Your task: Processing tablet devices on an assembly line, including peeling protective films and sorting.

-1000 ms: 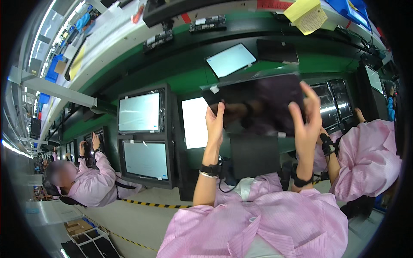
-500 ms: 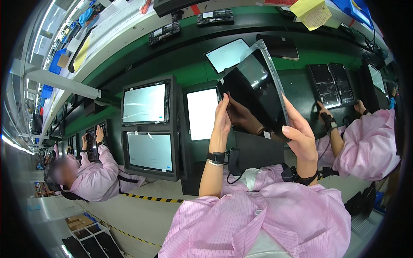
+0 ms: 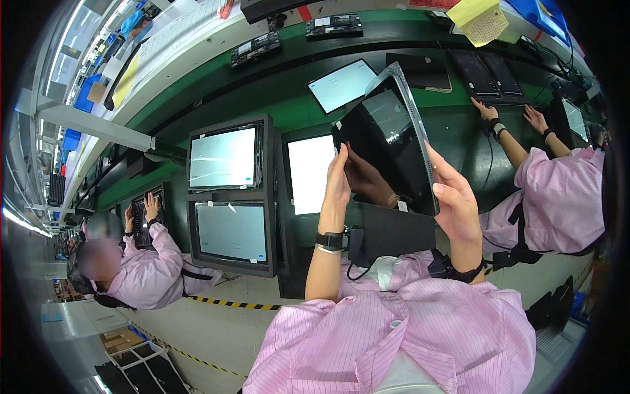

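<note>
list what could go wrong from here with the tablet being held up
The dark-screened tablet is tilted and held near its edges by the left hand and right hand, so it might slip if either grip loosens.

In this view its upper end overlaps the lit tablet on the green bench; if brought down there, it could knock that one, though the gap between them is hard to judge.

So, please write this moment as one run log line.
left hand: holding tablet, left edge | right hand: holding its right edge | tablet: tilted, screen dark | nearby: two lit screens in black frame
</note>
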`<state>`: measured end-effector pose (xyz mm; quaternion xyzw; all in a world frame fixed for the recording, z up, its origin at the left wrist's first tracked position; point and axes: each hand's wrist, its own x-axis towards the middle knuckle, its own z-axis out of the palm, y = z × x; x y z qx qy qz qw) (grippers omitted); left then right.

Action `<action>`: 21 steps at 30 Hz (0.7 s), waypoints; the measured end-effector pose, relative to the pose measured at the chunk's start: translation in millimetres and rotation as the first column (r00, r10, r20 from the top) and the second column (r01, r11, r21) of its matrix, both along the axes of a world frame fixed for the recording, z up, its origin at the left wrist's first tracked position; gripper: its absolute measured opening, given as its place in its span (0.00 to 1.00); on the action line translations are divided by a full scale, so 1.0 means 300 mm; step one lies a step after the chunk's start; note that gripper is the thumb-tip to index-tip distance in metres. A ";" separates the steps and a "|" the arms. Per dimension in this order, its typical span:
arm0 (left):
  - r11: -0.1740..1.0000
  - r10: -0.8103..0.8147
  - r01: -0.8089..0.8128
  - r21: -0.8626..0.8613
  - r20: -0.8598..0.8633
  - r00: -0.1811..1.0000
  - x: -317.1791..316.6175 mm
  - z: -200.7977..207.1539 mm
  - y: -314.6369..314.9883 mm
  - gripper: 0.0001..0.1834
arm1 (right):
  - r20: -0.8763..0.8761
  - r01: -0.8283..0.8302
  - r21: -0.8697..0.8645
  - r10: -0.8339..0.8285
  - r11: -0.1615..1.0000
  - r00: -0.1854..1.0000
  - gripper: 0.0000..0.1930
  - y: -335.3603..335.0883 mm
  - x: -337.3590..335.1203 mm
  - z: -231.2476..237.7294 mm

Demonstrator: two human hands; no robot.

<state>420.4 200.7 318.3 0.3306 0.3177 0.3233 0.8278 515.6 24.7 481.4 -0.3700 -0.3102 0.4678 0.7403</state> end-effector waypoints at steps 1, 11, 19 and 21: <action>1.000 0.002 -0.002 -0.004 0.005 1.000 0.000 0.004 -0.002 0.23 | 0.011 0.003 -0.004 -0.003 1.000 1.000 0.34 0.003 0.000 -0.003; 0.999 -0.037 0.035 -0.027 -0.052 0.998 -0.019 0.018 -0.019 0.23 | 0.004 -0.009 0.093 0.009 0.996 1.000 0.39 -0.011 0.005 -0.060; 0.993 -0.107 0.100 -0.060 -0.127 0.986 0.014 0.006 0.014 0.24 | -0.044 0.076 -0.062 -0.079 0.995 0.996 0.42 -0.036 0.131 -0.137; 0.996 -0.090 0.089 -0.014 -0.213 0.973 0.019 -0.047 0.055 0.25 | -0.106 0.078 -0.017 -0.079 0.997 0.991 0.36 -0.025 0.179 -0.185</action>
